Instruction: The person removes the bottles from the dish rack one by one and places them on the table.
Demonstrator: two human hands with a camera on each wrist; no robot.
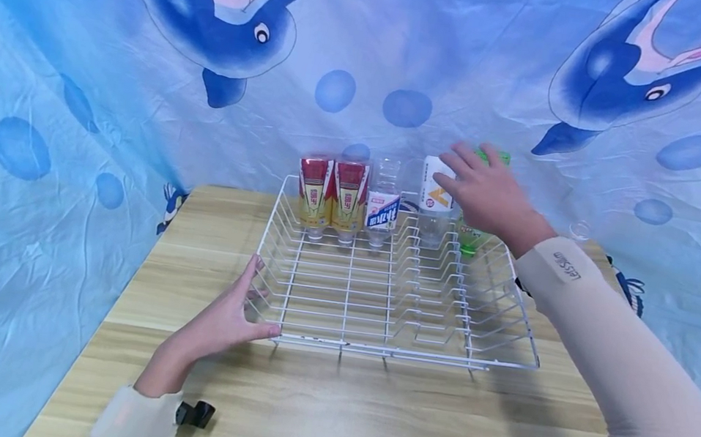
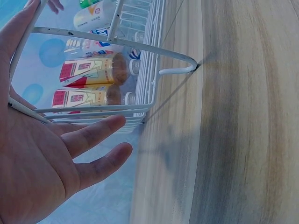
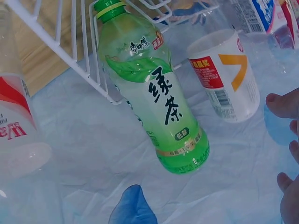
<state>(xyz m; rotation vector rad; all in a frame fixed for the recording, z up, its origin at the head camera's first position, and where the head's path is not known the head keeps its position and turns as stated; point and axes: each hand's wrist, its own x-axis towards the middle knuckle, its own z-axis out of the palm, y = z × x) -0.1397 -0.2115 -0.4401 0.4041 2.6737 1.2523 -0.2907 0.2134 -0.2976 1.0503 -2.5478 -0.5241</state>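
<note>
In the head view, my left hand (image 1: 225, 313) rests on the left front corner of a white wire dish rack (image 1: 341, 343), thumb on the front rim, fingers extended along its side. My right hand (image 1: 487, 192), slightly blurred, is spread with nothing gripped over the back right. It partly hides a green tea bottle (image 3: 149, 88) and lies near a white-labelled bottle (image 1: 438, 183). Along the rack's back, neck down, stand two red-and-yellow bottles (image 1: 315, 192) and a clear bottle with a blue-and-white label (image 1: 382, 211).
A clear bottle with a red-and-white label (image 3: 14, 107) shows at the left of the right wrist view. Beneath the rack is a wooden table (image 1: 365, 412). A blue dolphin-print curtain (image 1: 373, 44) hangs behind. A small black object (image 1: 195, 414) sits at my left cuff.
</note>
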